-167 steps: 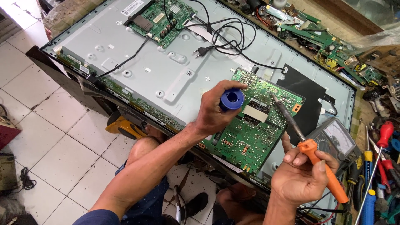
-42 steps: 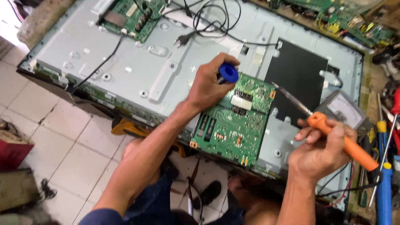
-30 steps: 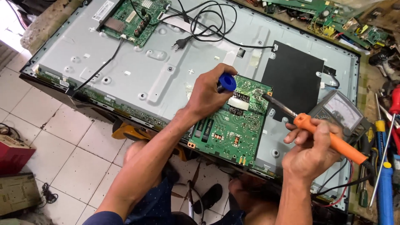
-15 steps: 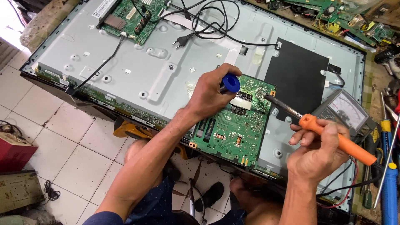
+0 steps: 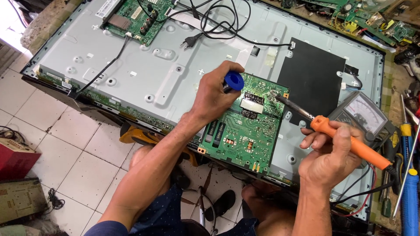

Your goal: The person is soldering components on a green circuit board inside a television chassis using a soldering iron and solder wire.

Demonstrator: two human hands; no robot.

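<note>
Head view, looking down. Left hand [image 5: 216,94] curled shut around a small round blue spool [image 5: 234,81], held over the top edge of a green circuit board [image 5: 245,126]. Right hand [image 5: 330,157] closed on the smooth orange handle of a soldering iron [image 5: 350,142], its thin dark metal shaft angled up-left, tip touching the board near its upper right corner. Board flat, rectangular, densely studded with small parts, lying on the pale grey stamped-metal back of a television panel [image 5: 144,74]. Matte black sheet [image 5: 313,81] just beside the board. Second green board [image 5: 133,17] at the far left corner, black cable with plug [image 5: 189,42] looped near it. Needle-dial meter [image 5: 365,113] behind the right hand. Blue-handled screwdriver [image 5: 410,199] at right. White tiled floor [image 5: 78,161] below, grubby at the joints.
</note>
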